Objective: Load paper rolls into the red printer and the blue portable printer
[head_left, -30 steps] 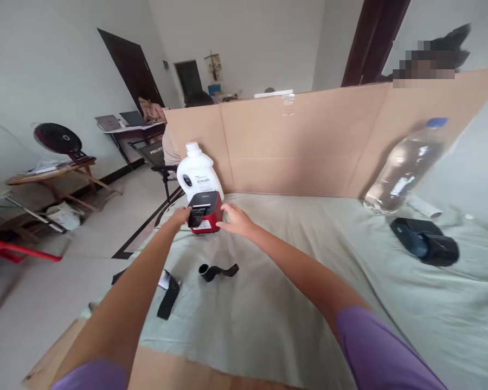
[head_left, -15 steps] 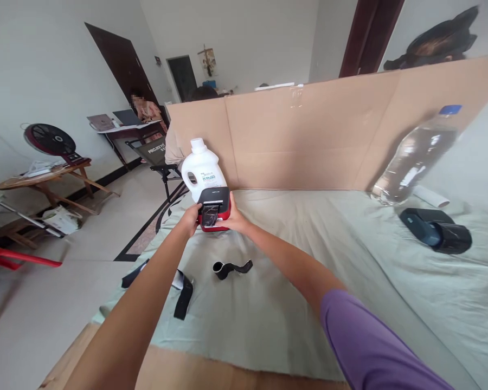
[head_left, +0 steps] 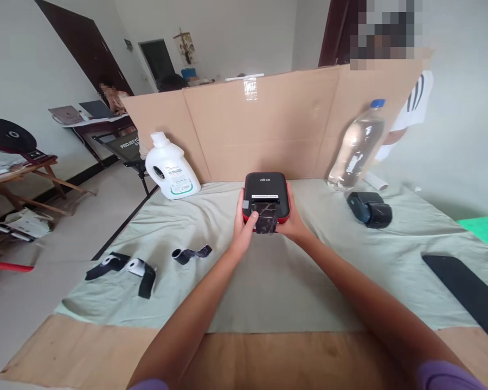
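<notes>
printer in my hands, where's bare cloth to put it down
Widest bare cloth lies right of the right hand, bordered by the black device and the flat black slab. Another patch sits between the white jug and the printer. The left front is crowded with black strips; the water bottle crowds the back right.

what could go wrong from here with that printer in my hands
1. The dark strip hangs out of the small printer by the left hand; a pinch could crease or tear it.
2. The right hand and the left grip only its sides, so it might slip.
3. The water bottle leans tilted on the cardboard wall; a knock could topple it.
</notes>
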### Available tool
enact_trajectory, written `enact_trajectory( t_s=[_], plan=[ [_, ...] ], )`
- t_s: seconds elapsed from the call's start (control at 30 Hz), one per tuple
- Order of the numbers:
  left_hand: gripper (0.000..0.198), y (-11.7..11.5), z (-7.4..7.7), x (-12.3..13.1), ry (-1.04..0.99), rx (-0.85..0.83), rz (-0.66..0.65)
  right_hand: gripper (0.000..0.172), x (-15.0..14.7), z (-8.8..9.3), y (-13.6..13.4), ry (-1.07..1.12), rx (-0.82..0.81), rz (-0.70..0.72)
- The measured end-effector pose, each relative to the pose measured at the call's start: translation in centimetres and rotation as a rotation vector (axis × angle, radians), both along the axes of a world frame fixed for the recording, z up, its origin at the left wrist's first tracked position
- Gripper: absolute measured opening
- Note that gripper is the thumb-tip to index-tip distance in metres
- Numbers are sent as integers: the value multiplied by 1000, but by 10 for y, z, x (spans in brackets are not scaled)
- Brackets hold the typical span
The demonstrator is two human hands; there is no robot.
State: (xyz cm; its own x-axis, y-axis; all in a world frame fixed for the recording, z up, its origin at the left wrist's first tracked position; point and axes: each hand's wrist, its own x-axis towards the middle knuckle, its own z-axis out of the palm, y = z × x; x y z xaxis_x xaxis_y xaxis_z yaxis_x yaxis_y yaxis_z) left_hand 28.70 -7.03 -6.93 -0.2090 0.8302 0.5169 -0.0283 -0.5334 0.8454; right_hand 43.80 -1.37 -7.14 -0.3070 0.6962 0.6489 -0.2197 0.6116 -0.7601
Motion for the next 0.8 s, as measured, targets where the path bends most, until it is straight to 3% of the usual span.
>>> enact_trajectory(
  t_s=[0.1,0.2,0.43,0.8],
  plan=[
    [71,-6,-15,35,14,-34,-14,143,37,-15,-2,-36,-17,-31],
    [73,-6,-27,47,16,-103,14,143,48,-25,1,-55,-59,-28],
    [70,-5,-46,45,67,-194,72,135,44,-32,-2,-25,-161,57],
    [70,-11,-48,43,65,-197,60,142,43,-42,-5,-71,-206,41]
  ],
)
